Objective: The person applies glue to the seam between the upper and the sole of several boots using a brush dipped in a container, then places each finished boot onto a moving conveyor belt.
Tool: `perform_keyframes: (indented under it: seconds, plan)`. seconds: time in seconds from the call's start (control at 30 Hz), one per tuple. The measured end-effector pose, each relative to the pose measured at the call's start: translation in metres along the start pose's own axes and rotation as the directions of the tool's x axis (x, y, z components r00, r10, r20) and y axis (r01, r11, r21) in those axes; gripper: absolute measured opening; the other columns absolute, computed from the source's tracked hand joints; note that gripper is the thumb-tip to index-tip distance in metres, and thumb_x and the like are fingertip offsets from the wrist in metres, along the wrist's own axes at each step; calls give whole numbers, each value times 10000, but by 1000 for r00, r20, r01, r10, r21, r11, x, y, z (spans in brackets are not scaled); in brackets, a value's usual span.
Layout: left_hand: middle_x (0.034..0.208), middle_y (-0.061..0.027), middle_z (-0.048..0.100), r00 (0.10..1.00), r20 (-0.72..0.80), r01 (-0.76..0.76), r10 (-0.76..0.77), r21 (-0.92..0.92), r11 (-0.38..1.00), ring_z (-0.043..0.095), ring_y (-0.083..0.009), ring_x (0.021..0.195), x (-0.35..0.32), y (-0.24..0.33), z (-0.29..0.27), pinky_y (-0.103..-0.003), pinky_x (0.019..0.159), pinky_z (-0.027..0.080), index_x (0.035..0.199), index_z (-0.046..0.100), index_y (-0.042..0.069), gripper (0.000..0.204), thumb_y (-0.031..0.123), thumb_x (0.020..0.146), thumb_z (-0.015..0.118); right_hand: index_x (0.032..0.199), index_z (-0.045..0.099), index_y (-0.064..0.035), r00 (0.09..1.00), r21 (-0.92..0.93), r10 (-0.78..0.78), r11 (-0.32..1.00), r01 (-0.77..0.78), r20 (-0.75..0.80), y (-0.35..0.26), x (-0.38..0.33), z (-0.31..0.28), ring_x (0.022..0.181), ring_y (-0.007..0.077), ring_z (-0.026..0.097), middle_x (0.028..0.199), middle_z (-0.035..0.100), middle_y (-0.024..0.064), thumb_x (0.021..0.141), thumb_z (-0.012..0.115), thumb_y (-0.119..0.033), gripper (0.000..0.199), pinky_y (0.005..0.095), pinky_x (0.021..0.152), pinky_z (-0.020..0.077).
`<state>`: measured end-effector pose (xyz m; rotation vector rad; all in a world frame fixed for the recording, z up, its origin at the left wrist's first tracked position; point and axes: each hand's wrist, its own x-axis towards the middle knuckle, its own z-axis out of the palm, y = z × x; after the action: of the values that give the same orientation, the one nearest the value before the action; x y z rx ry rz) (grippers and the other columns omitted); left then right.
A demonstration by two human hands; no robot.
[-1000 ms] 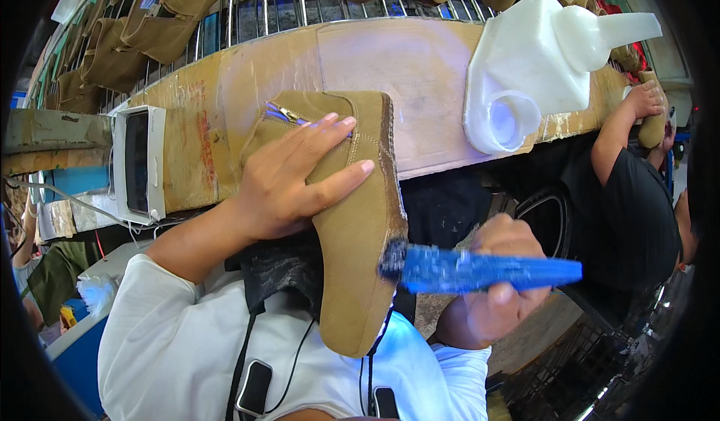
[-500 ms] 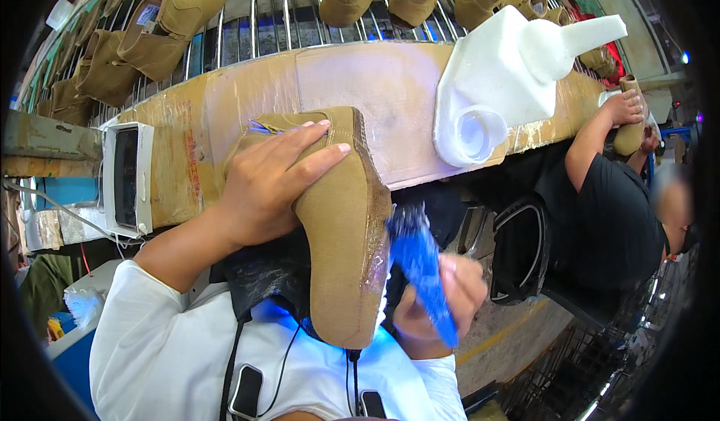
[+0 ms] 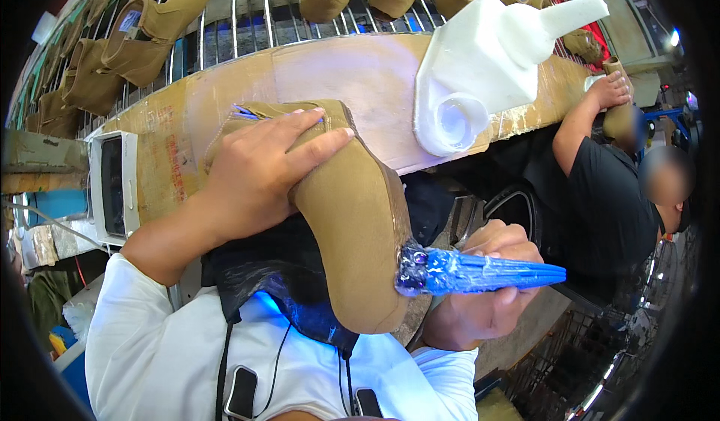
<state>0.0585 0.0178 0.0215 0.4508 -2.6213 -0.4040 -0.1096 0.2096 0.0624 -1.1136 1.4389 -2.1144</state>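
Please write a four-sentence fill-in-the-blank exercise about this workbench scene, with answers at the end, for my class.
1. The right hand holds a brush, mostly coloured ____.
2. The person's ____ hand lies on the tan boot.
3. The plastic container with a spout is coloured ____.
4. The co-worker at the right wears a top coloured ____.

Missing words: blue; left; white; black

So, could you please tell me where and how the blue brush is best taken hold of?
I'd probably grip the blue brush by its tapered handle end, from the right: that end juts past the right hand, while the bristles look wet and sit against the boot.
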Motion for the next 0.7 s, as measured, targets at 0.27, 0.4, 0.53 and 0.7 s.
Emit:
perform_keyframes:
  seconds: [0.27, 0.4, 0.53, 0.7]
  plan:
    - [1131, -145, 630, 995, 61, 91, -85, -109, 990, 619, -314, 1020, 29, 6, -9, -395, 844, 497, 1194, 551, 115, 681, 134, 565, 812, 834, 608, -40, 949, -241, -308, 928, 285, -64, -6, 12, -4, 572, 160, 556, 714, 587, 84, 818, 676, -402, 369, 252, 508, 437]
    - [1100, -136, 636, 992, 91, 105, -91, -153, 983, 624, -316, 988, 41, 2, -11, -388, 819, 503, 1195, 540, 120, 710, 138, 541, 816, 848, 541, -18, 904, -362, -402, 828, 428, 149, -15, 32, -14, 590, 167, 456, 733, 511, 93, 869, 569, -407, 390, 290, 533, 333]
    - [1054, -117, 642, 989, 124, 110, -85, -208, 972, 629, -314, 935, 54, -5, -17, -396, 748, 517, 1211, 515, 150, 707, 120, 561, 791, 866, 546, -21, 880, -415, -450, 779, 470, 152, -11, 40, -16, 607, 180, 481, 740, 522, 93, 868, 589, -451, 432, 287, 538, 363]
    - [1028, -127, 649, 978, 183, 149, -105, -245, 958, 626, -325, 927, 68, -13, -21, -406, 756, 511, 1203, 512, 136, 710, 138, 557, 806, 870, 540, -18, 850, -489, -506, 710, 506, 145, -3, 48, -12, 616, 193, 496, 755, 533, 98, 869, 585, -468, 452, 280, 543, 376]
